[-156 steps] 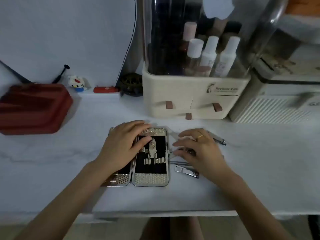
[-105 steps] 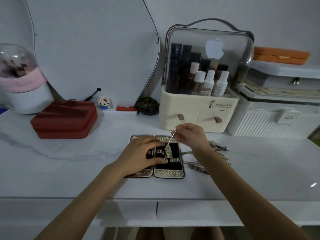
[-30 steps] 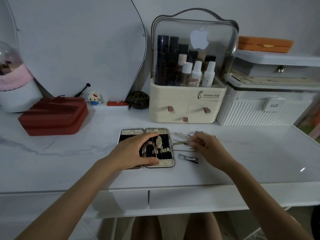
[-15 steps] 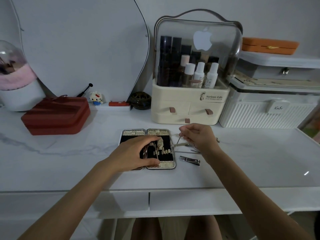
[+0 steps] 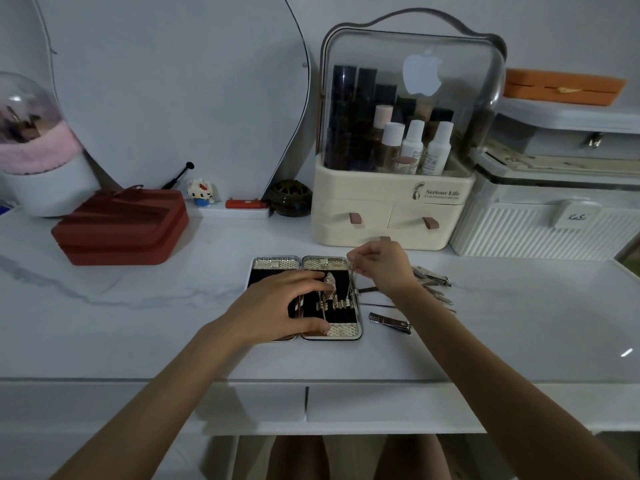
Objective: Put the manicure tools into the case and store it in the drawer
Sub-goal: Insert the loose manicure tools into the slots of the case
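Over the open case (image 5: 341, 329), right hand (image 5: 382, 268) pinches a thin tool (image 5: 352, 280), left hand (image 5: 273, 308) flat steadying; clippers (image 5: 389, 322) beside it wait.

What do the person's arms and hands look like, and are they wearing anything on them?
Both arms are bare from the bottom edge of the picture to the wrists, with no sleeves showing. The left hand and right hand have no gloves, watch or bracelet that I can see. The picture is too dim and small to tell whether any finger has a ring.
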